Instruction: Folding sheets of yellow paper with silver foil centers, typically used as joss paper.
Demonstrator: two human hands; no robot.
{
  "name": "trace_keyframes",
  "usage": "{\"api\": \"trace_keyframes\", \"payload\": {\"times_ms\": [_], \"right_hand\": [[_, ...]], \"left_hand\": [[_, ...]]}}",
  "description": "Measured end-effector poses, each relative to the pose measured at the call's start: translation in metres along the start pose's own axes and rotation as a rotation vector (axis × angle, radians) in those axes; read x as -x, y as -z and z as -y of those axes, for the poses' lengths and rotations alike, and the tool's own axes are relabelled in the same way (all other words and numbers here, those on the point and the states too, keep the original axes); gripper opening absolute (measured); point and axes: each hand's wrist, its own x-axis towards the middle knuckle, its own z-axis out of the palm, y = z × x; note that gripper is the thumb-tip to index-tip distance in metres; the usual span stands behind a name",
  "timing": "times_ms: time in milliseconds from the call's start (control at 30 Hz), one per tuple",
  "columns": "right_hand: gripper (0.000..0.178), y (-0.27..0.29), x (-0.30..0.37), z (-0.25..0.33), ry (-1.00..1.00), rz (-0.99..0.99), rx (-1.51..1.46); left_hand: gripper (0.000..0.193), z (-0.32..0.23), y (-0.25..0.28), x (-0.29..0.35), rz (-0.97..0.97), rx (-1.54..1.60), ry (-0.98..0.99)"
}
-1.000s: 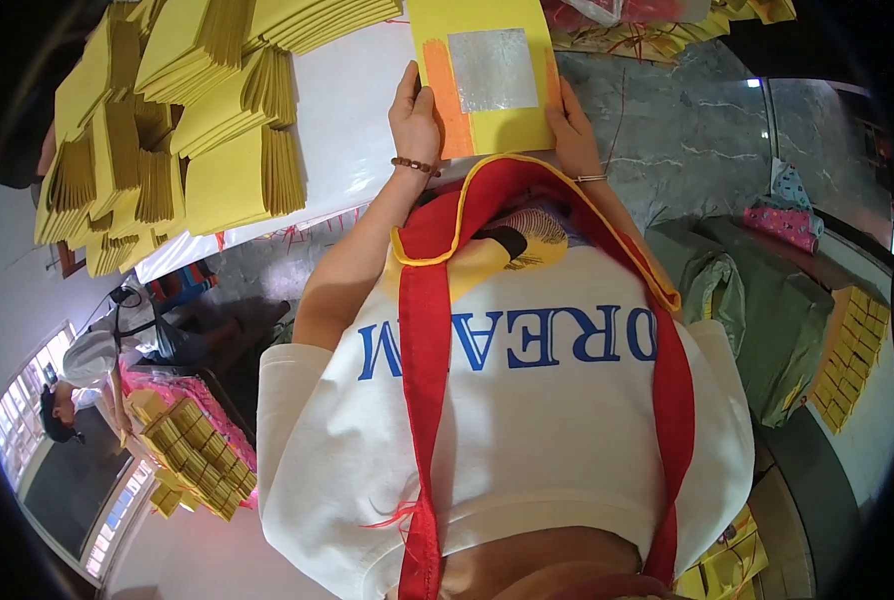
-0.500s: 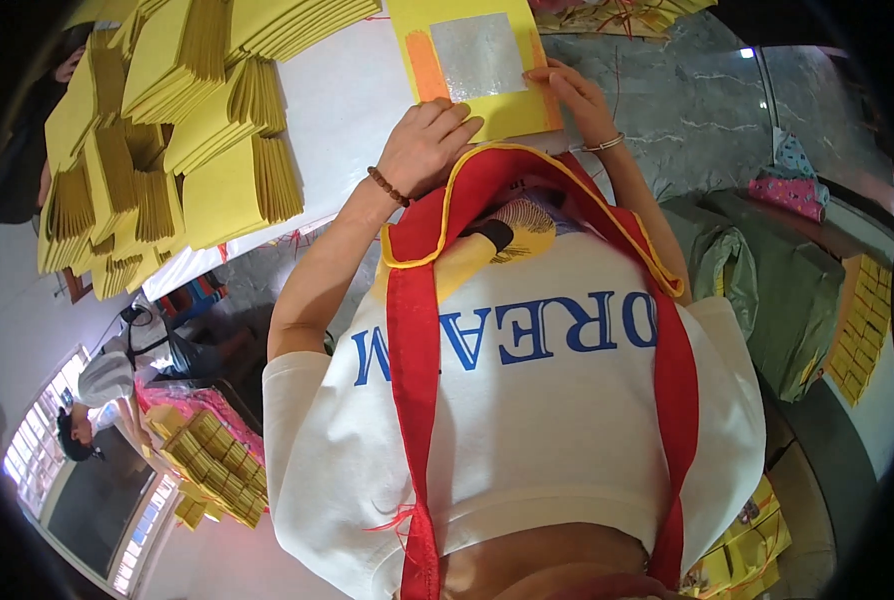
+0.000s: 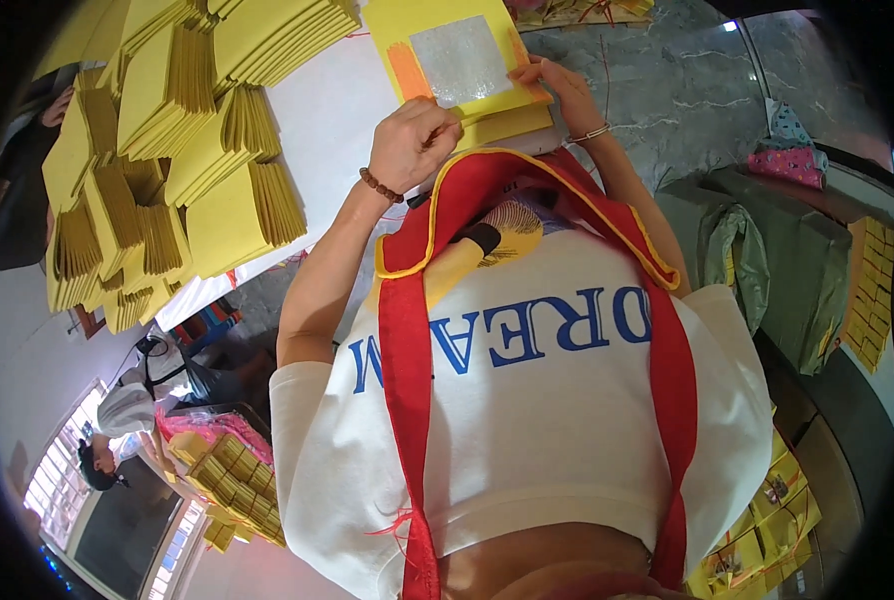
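Observation:
A yellow paper sheet (image 3: pixel 392 25) lies before me at the top middle, with a silver square (image 3: pixel 462 62) at its centre and orange strips along both sides. My left hand (image 3: pixel 415 145) is closed at its near left edge, fingers curled in a pinch. Along that near edge the paper is bent up, and a yellow layer (image 3: pixel 507 128) shows below the bend. My right hand (image 3: pixel 564 92) rests by the right edge, its fingers apart and fingertips touching the orange strip; its thumb is hard to make out.
Stacks of folded yellow paper (image 3: pixel 232 215) crowd the white table (image 3: pixel 317 110) at the left. Another person (image 3: pixel 132 405) is at the lower left beside bundled yellow paper (image 3: pixel 232 480). Green-covered boxes (image 3: pixel 792 270) stand at the right. A dark sleeve (image 3: pixel 17 200) shows at the far left.
My left hand has curled its fingers and moved slightly toward me and left. The sheet's near edge has bent up. My right hand stays at the right edge; the whole view has shifted a little.

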Motion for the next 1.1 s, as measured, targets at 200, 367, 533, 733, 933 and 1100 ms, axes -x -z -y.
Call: {"api": "trace_keyframes", "payload": {"times_ms": [200,367,533,733,933,1100], "right_hand": [[0.038,-0.001,-0.001,0.003,-0.058,-0.005,-0.023],[0.038,-0.001,-0.001,0.003,-0.058,-0.006,-0.015],[0.036,0.001,-0.001,0.004,-0.023,0.041,0.016],[0.03,0.013,0.0,-0.002,-0.001,0.115,0.125],[0.035,0.02,0.002,0.01,-0.069,0.31,-0.001],[0.044,0.015,0.002,0.017,-0.203,0.27,0.062]], "left_hand": [[0.014,-0.002,0.003,-0.003,0.034,0.133,0.202],[0.014,0.002,0.002,-0.004,0.057,0.186,0.315],[0.014,0.003,0.001,-0.003,0.067,0.226,0.406],[0.016,0.012,-0.001,-0.002,0.081,0.317,0.508],[0.018,0.013,0.0,-0.003,0.082,0.331,0.504],[0.019,0.015,0.002,-0.002,0.117,0.355,0.479]]}}
